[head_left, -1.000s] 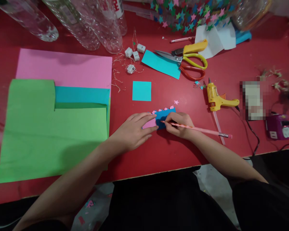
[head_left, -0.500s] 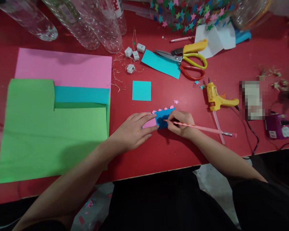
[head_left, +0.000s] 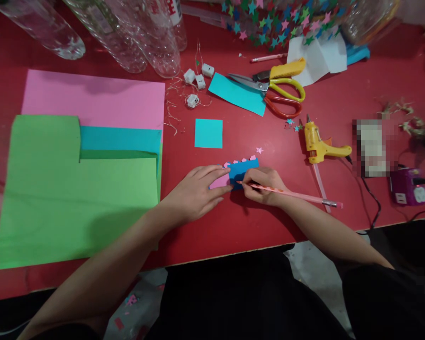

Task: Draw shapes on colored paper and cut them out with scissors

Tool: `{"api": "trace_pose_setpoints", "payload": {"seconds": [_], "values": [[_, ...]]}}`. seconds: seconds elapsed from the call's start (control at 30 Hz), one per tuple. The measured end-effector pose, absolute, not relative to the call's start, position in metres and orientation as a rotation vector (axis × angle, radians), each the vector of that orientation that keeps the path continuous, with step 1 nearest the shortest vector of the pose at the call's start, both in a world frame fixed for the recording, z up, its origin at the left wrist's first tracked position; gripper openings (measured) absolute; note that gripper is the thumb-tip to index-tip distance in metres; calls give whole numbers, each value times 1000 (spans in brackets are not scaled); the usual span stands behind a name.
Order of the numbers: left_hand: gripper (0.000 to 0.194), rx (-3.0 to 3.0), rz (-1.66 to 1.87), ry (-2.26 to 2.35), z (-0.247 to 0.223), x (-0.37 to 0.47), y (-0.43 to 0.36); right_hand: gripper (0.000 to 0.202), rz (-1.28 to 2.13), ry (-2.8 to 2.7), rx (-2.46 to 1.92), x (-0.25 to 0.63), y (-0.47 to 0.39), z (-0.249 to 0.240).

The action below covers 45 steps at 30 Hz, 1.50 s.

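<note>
My left hand [head_left: 194,193] lies flat with its fingers apart, pressing on a pink paper piece [head_left: 218,180] and the left edge of a blue paper piece [head_left: 243,166]. My right hand [head_left: 264,185] is closed around a pink pencil [head_left: 297,194], its tip on the lower part of the blue piece. Pink cut bits stick out along the upper edge of these papers. A small pink star [head_left: 259,150] rests just above them. A light blue square [head_left: 208,133] lies above my left hand.
Green sheets [head_left: 81,203] and a pink sheet [head_left: 99,99] lie left. Beyond my hands are scissors [head_left: 283,97], a cutter [head_left: 286,69], small white blocks [head_left: 200,81] and plastic bottles [head_left: 156,47]. A yellow glue gun [head_left: 315,144] and its cable lie right.
My right hand has shifted slightly down, and the pencil tip has moved down and left on the blue paper. My left hand has stayed in place.
</note>
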<state>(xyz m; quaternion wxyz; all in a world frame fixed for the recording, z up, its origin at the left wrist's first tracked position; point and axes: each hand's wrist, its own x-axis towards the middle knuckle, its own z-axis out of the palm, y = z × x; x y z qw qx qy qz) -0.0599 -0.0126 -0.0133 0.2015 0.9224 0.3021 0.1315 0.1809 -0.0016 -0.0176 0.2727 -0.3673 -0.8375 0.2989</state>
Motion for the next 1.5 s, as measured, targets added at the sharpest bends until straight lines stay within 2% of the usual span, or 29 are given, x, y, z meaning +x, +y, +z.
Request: {"api": "trace_pose_setpoints", "payload": {"seconds": [0.37, 0.63, 1.0, 1.2, 1.5], "values": [[31, 2566, 366, 851, -14, -60, -13, 11, 883, -2276, -1014, 183, -3, -17], [34, 2606, 331, 845, -16, -61, -13, 22, 1346, -1600, -1335, 179, 2, -9], [32, 2590, 355, 849, -7, -60, -9, 26, 1292, -1687, -1307, 175, 2, -17], [33, 2622, 220, 845, 6, -57, -5, 21, 1239, -1741, -1208, 178, 6, -26], [34, 2575, 190, 903, 19, -42, 6, 16, 1477, -1599, -1217, 179, 13, -17]]}}
